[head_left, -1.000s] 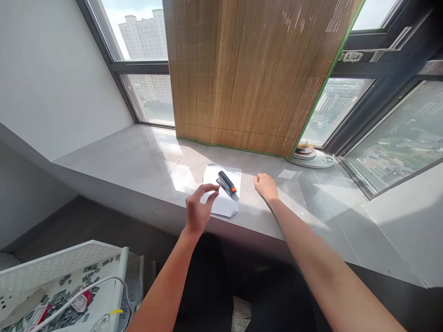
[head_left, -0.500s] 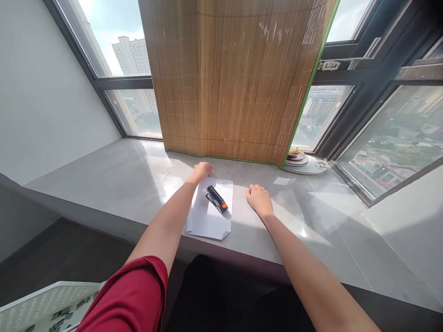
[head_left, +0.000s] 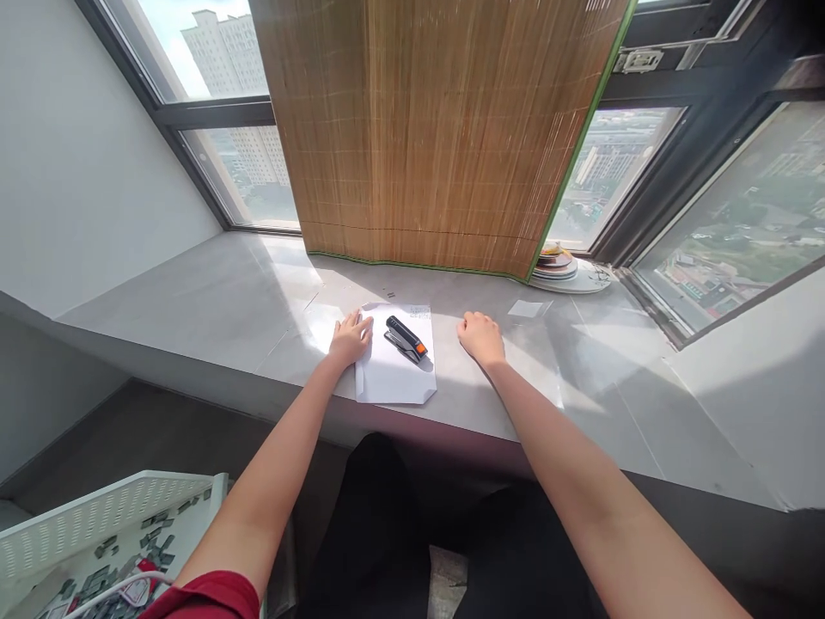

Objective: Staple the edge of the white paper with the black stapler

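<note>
A black stapler (head_left: 406, 339) with an orange patch at one end lies slantwise on the white paper (head_left: 393, 383). The sheet has handwriting near its top right and folded lower corners. My left hand (head_left: 351, 338) rests at the paper's left edge, fingers spread and holding nothing. Right of the sheet, my right hand (head_left: 481, 338) lies curled into a fist on the grey sill (head_left: 464, 395), apart from the paper. I see nothing in it, though its palm side is hidden. Just beyond the paper's top edge are small dark pieces (head_left: 390, 295), too small to name surely.
A bamboo blind (head_left: 418, 129) hangs behind the sill. Plates (head_left: 573, 277) are stacked at the back right, with a small white card (head_left: 525, 308) nearer. On the lower left stands a white perforated basket (head_left: 129, 507) holding many small grey pieces. The sill's front edge runs below the paper.
My left hand has come back from beyond the paper's top to its left edge, its fingers opening out. Small dark pieces now show there. My right hand stays in place; the view has tipped downward.
</note>
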A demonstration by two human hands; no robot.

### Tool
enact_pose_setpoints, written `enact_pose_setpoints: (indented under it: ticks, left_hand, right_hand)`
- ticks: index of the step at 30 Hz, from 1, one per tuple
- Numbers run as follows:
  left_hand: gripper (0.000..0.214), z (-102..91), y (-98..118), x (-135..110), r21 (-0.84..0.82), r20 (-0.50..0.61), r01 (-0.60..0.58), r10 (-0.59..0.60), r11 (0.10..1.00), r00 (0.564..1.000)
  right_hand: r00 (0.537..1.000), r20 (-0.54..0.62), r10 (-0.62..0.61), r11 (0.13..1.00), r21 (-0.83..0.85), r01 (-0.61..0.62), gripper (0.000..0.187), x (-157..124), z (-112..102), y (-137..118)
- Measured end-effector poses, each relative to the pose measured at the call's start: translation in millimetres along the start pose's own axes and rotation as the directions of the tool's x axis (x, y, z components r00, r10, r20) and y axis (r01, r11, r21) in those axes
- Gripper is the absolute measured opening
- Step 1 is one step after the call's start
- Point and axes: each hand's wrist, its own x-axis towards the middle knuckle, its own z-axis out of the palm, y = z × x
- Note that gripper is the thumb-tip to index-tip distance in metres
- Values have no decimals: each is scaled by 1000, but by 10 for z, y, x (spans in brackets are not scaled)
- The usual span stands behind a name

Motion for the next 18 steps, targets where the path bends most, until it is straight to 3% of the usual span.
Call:
enact_pose_setpoints:
  ticks: [9, 18]
  left_hand:
    - [47, -72, 29, 30, 31, 10, -18, 18, 999, 1000]
    - [50, -108, 35, 68, -9, 59, 33, -32, 999, 998]
  right_hand:
    - [1000, -8, 11, 999, 41, -11, 35, -34, 17, -36]
    - [1000, 5, -24, 983, 184, 23, 35, -143, -132, -138]
